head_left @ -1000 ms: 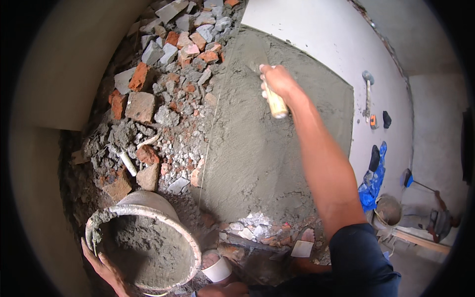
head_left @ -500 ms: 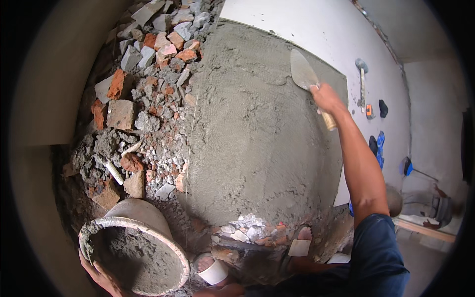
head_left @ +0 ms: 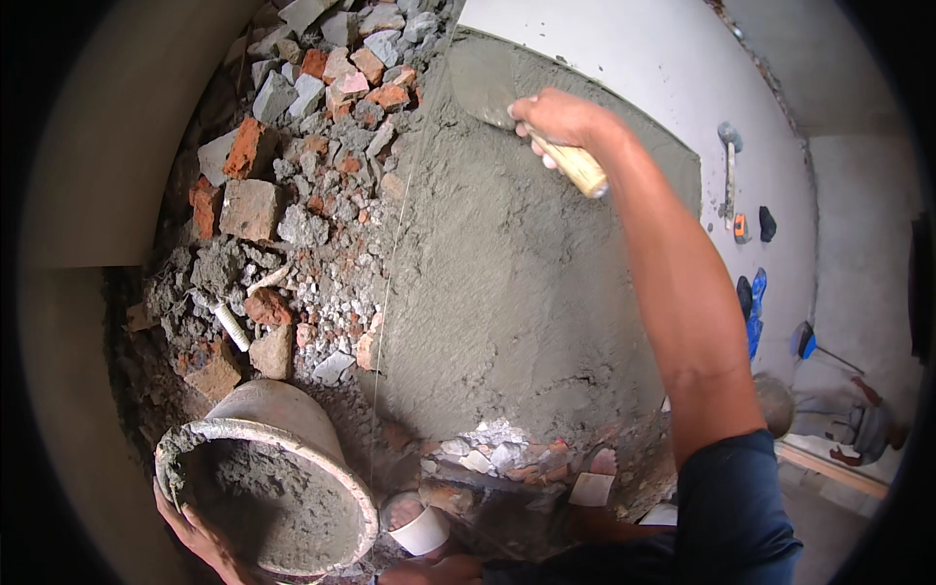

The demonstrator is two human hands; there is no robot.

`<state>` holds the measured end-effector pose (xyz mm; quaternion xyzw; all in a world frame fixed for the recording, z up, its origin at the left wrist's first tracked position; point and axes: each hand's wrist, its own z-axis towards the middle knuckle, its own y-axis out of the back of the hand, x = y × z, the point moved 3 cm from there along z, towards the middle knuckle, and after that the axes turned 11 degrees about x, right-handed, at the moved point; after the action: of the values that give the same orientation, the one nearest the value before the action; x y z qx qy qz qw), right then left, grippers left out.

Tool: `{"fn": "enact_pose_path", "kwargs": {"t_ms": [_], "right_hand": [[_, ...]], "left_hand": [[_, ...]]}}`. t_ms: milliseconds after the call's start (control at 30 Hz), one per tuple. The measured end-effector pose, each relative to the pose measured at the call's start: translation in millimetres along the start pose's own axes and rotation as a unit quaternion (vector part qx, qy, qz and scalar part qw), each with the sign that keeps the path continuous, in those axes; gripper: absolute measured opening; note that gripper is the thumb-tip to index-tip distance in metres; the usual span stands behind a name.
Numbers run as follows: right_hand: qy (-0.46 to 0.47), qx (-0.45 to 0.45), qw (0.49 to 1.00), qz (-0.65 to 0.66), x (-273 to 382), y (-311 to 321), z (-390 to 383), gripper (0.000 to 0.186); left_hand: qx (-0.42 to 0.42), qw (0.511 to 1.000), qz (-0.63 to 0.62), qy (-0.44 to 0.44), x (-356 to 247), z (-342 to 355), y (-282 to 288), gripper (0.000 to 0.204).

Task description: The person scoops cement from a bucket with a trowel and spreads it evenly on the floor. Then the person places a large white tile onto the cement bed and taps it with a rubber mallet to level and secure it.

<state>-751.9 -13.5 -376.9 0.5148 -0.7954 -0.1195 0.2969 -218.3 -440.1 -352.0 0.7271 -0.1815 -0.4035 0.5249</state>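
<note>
Trowel (head_left: 495,101) moved left; blade (head_left: 480,83) beyond right hand (head_left: 564,119), handle (head_left: 579,170) within grip

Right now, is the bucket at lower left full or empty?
Not empty: grey mortar shows inside the bucket, below its rim. Its depth, I cannot tell.

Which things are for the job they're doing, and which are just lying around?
For the job, it seems: trowel in the right hand, spread grey mortar, mortar bucket touched by the left hand.

Probably just lying about now: broken bricks, ribbed white pipe piece, mallet, orange-and-black tape measure.
</note>
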Motion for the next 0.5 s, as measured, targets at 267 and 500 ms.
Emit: {"fn": "enact_pose_path", "kwargs": {"t_ms": [267, 500], "right_hand": [[-0.010, -0.110, 0.927, -0.357, -16.4, -23.4, -20.3, 0.038], [-0.064, -0.214, 0.907, -0.356, -97.2, 9.7, -24.6, 0.039]], "left_hand": [[0.001, 1.000, 0.013, -0.002, -2.8, 1.7, 0.8, 0.069], [-0.008, 1.000, 0.013, 0.000, -0.8, 0.1, 0.5, 0.061]]}}
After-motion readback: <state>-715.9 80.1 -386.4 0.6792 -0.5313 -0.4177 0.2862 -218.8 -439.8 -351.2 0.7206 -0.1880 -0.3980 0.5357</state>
